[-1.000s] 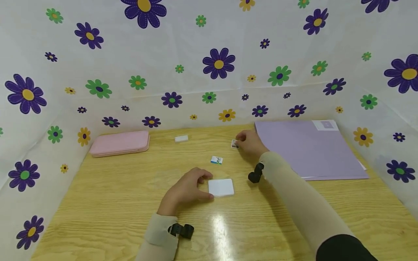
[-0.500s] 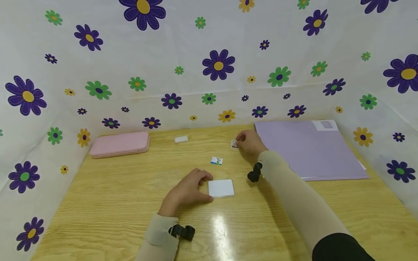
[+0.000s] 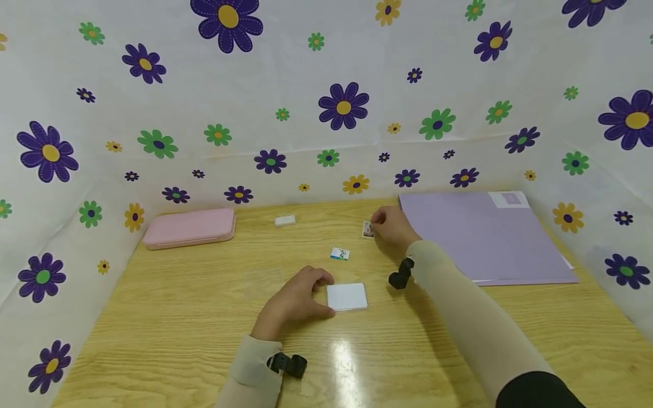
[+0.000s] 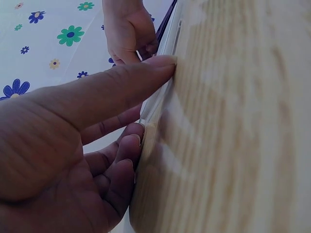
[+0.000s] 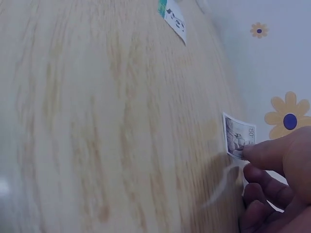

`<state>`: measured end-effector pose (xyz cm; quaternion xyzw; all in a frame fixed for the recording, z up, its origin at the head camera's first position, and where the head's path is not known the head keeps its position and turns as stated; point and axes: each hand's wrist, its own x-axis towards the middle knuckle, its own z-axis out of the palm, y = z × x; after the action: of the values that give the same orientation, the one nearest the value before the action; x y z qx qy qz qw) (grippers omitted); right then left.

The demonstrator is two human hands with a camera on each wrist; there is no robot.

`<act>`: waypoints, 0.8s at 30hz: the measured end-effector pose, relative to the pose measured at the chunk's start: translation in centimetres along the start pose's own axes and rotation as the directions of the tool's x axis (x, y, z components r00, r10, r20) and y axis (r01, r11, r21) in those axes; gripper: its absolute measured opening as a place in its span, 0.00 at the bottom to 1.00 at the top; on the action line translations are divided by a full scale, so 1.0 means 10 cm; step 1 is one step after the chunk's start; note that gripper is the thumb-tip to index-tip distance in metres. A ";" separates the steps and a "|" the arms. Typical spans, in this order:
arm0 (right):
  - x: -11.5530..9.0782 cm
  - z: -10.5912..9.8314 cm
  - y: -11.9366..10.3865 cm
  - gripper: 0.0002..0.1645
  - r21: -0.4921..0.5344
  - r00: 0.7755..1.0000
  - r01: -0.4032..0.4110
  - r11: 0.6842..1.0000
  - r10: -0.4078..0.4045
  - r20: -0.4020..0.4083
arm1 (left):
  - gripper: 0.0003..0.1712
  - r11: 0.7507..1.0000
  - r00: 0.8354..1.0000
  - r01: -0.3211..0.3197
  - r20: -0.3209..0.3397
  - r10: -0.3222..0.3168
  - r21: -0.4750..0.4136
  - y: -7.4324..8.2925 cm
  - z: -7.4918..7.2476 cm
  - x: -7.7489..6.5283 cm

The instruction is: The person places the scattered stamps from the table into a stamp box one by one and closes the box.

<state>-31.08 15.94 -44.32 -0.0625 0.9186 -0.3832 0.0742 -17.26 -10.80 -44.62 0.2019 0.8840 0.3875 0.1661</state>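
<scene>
Between thumb and fingers, my right hand pinches a small postage stamp near the purple folder's left edge. The stamp shows a grey-brown picture and a printed 150; its right part is hidden by the fingers in the head view. My left hand holds the left end of a flat white rectangular case, thumb at the near corner and index finger at the far corner. Its other fingers are curled by the case's edge in the left wrist view. A second stamp, blue and white with a black-and-white figure, lies beyond the case.
A pink pencil case lies at the back left, a white eraser-like block to its right. The purple folder covers the back right of the wooden table. A faint transparent sheet lies left of the case. Flowered cloth surrounds the table.
The stamp in my right fingers now shows a little more of its face, tilted up slightly. My left hand stays at the white case. The head view has shifted slightly.
</scene>
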 end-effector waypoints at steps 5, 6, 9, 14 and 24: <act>-0.03 0.00 0.00 0.04 0.026 1.000 0.015 1.000 -0.015 0.008 | 0.31 1.000 1.000 0.008 -0.002 -0.008 0.005 0.01 0.00 -0.01; -0.04 0.00 -0.01 0.04 0.031 1.000 0.019 0.999 -0.019 0.009 | 0.31 1.000 1.000 0.008 -0.002 -0.008 0.004 0.01 0.00 -0.01; -0.09 -0.01 -0.02 0.04 0.044 0.999 0.037 0.998 -0.037 0.014 | 0.31 1.000 1.000 0.007 -0.002 -0.007 -0.002 0.01 0.00 0.00; -0.20 -0.04 -0.05 0.03 0.076 0.997 0.067 0.995 -0.070 0.033 | 0.31 1.000 1.000 0.002 -0.003 -0.002 -0.005 0.01 0.01 0.00; -0.35 -0.04 -0.09 0.03 0.159 0.990 0.103 0.982 -0.117 0.080 | 0.32 1.000 1.000 0.005 -0.003 -0.005 -0.003 0.00 0.00 0.00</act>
<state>-27.64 16.19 -43.06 -0.1244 0.8770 -0.4536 0.0982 -17.27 -10.79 -44.65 0.1987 0.8842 0.3887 0.1661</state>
